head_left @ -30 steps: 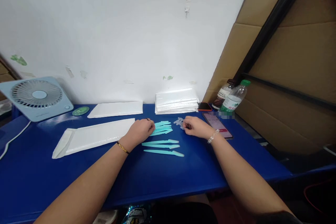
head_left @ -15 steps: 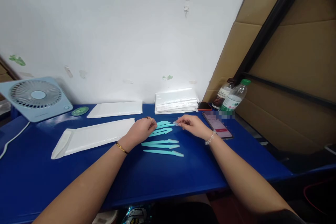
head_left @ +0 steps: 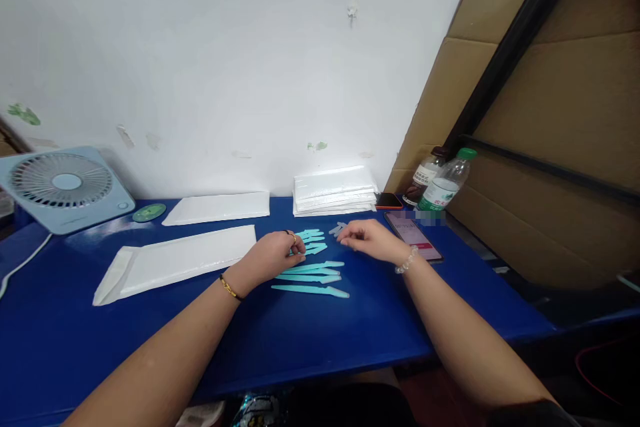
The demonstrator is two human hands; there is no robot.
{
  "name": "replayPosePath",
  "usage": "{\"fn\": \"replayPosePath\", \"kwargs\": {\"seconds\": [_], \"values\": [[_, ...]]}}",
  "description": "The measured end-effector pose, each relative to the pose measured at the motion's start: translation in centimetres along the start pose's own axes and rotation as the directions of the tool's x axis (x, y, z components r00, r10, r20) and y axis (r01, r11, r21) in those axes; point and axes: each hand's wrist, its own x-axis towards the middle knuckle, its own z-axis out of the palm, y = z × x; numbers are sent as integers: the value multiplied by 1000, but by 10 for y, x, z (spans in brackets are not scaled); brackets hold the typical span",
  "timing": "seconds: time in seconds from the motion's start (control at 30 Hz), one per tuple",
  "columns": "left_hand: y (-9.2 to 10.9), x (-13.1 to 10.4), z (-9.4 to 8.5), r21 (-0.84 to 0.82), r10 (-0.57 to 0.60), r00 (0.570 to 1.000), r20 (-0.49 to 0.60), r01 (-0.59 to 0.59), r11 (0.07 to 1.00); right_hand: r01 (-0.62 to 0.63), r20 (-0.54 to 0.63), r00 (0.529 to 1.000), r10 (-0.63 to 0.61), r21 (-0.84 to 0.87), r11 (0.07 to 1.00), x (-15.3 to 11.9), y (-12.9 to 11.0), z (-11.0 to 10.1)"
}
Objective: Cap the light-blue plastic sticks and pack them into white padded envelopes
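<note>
Several turquoise eyebrow razors [head_left: 311, 289] lie on the blue table, in a near row and a farther cluster partly behind my left hand. My left hand [head_left: 277, 253] is just above them, its thumb and fingers drawn together. The topmost razor of the near row [head_left: 323, 266] lies at its lower edge; whether the fingertips hold anything is hidden. To the right, my right hand [head_left: 367, 239] has its fingers curled in a pinch beside a few small clear plastic caps [head_left: 338, 227]. Anything between those fingertips is too small to make out.
White padded mailers lie flat at left [head_left: 190, 257] and against the wall [head_left: 220, 208], with a stack of them [head_left: 335, 190] farther right. A phone [head_left: 417, 238], another phone [head_left: 389, 201] and two bottles [head_left: 443, 187] stand or lie at right. A blue fan [head_left: 67, 187] is at far left.
My left hand has come nearer and slightly right, and another razor now lies at the top of the near row. My right hand has shifted slightly; the clear caps show more.
</note>
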Motion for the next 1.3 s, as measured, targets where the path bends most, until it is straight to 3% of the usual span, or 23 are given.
{"fn": "replayPosePath", "kwargs": {"seconds": [0.1, 0.2, 0.37, 0.5, 0.67, 0.8, 0.87, 1.3], "values": [[-8, 2, 1, 138, -10, 999, -48, 17, 990, -37, -137, 991, 6, -225, 974, 0, 13, -10], [-13, 3, 1, 223, -14, 999, -48, 25, 974, -40, -91, 996, 7, -364, 931, 1, 22, -11], [-9, 2, 1, 320, 1, 999, -53, 16, 947, 11, -50, 998, -36, -437, 900, 5, 24, -1], [-6, 2, 0, 379, -2, 997, -77, 31, 925, 10, -108, 993, -42, -282, 959, 5, 18, 3], [-10, 4, 1, 269, -29, 994, -108, 57, 961, -12, -233, 972, 22, 43, 999, 5, 13, 4], [-15, 5, 3, 171, -60, 991, -121, 81, 982, -58, -184, 973, 140, 394, 917, 9, 11, 7], [-15, 5, 3, 134, -64, 989, -131, 81, 988, -87, -146, 973, 179, 485, 870, 10, 11, 10], [-11, 5, -1, -93, -91, 988, -127, 80, 992, -113, -136, 973, 187, 430, 896, 12, 7, 18]]}}
